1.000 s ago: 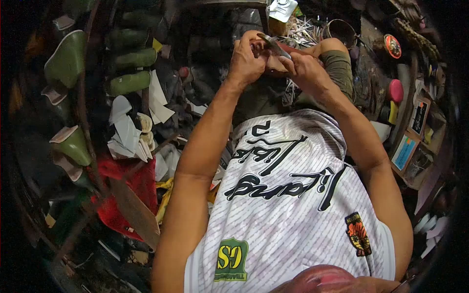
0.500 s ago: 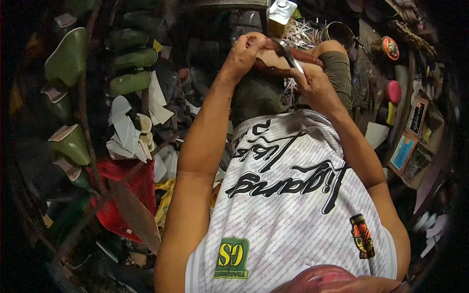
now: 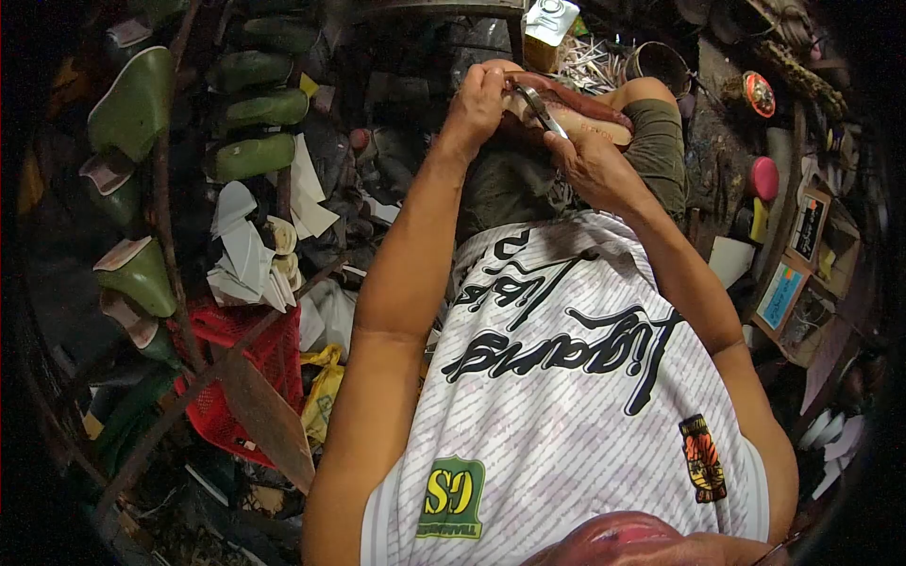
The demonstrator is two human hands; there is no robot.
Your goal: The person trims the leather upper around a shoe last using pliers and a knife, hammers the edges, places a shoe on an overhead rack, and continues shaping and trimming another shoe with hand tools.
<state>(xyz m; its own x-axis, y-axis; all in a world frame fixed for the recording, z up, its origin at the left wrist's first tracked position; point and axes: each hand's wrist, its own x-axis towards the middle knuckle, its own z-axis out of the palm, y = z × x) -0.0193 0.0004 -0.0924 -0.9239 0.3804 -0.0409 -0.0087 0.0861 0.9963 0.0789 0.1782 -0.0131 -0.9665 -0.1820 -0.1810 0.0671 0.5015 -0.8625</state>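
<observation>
Up by the knees, a brown leather shoe (image 3: 615,117) lies on its side, its pale underside partly facing me. My left hand (image 3: 479,102) is closed around the near end of the shoe at its left. My right hand (image 3: 595,158) grips metal pincers (image 3: 540,108), with the jaws at the leather edge close to my left fingers. Part of the pincers' handles is hidden in the right palm. The shoe's far end rests near my bare right knee (image 3: 646,91).
Green shoe lasts (image 3: 255,158) line the left side. Below them are white sheet pieces (image 3: 241,255) and a red basket (image 3: 203,410). A yellow-and-white can (image 3: 547,28), a round pot (image 3: 658,61) and a pink lid (image 3: 763,177) stand at upper right.
The shoe has turned, showing more of its side and printed underside. The pincers have shifted left toward my left hand, and my right hand has moved slightly up and left.
</observation>
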